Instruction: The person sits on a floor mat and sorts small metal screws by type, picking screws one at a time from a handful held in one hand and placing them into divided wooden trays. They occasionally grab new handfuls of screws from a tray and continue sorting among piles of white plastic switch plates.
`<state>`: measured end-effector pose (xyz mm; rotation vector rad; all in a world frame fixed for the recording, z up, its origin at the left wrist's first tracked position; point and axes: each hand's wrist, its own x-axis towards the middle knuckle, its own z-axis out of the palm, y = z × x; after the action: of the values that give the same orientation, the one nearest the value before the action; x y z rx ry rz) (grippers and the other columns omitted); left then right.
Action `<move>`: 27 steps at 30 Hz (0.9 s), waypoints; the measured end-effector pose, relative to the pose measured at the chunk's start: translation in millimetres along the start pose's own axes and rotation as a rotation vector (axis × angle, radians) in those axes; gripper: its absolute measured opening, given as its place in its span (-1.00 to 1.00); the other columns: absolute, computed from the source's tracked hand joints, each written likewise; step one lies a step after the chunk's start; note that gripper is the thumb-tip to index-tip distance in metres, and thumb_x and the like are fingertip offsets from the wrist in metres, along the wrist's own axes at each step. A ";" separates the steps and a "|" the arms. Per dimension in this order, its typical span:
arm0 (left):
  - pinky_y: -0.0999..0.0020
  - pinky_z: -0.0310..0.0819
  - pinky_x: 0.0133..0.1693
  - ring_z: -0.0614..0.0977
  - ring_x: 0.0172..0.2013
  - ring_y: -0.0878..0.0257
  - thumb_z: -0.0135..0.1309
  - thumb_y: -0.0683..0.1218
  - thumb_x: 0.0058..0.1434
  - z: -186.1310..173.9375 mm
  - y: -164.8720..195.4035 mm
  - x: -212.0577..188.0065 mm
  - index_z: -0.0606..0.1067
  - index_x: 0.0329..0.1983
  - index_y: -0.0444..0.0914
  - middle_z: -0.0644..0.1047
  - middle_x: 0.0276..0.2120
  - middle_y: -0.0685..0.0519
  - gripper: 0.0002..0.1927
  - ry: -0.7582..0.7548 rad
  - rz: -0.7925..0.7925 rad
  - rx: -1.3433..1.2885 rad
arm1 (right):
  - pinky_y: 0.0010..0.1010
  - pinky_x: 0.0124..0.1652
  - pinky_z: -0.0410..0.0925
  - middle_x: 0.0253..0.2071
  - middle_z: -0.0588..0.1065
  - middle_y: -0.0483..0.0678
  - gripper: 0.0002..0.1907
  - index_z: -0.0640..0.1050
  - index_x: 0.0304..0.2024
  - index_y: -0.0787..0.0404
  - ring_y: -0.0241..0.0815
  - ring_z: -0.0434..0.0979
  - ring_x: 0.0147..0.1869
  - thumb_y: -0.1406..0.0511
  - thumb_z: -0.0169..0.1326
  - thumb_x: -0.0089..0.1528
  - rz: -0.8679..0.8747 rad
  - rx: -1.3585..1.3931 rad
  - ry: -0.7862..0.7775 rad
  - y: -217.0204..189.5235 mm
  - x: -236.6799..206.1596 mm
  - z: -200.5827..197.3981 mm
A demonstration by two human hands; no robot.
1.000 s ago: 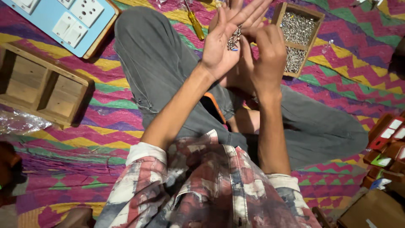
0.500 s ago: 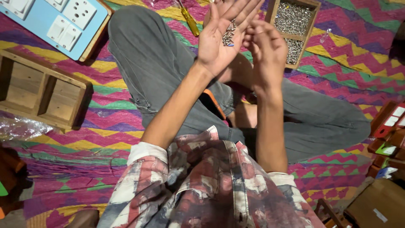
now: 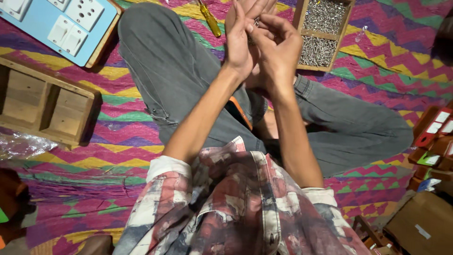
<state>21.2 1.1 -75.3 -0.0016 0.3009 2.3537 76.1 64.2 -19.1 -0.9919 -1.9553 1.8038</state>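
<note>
Head view, top centre: my left hand (image 3: 238,40) cups small screws (image 3: 256,22), so my right hand (image 3: 278,47) fingers, pinched together on one, should lift slowly over the palm.

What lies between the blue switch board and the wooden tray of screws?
In the head view, the person's grey-trousered knee, a yellow-handled screwdriver on the zigzag mat, and the raised left hand and right hand lie between blue switch board and screw tray.

I can't see the tips of my left hand (image 3: 240,35); the top edge cuts them off. My right hand (image 3: 278,47) covers most of the small screws (image 3: 256,22) in my palm, so I can't count them. The wooden screw tray (image 3: 325,33) and the blue switch board (image 3: 56,26) are cut off too.
</note>
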 end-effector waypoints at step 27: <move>0.06 -0.08 0.49 0.20 0.50 -0.01 -0.61 0.24 0.53 34.4 4.4 5.8 0.03 0.57 -0.28 0.27 0.45 -0.18 -0.28 0.086 0.018 0.307 | -0.53 -0.29 0.46 -0.36 0.66 -0.07 -0.81 0.69 -0.25 0.36 -0.42 0.58 -0.33 0.36 0.31 0.12 -0.101 -0.196 0.094 -9.9 12.7 -8.6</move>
<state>16.9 9.5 -41.5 0.0474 0.7038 2.3059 69.8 79.3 -11.0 -0.9974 -2.1129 1.5074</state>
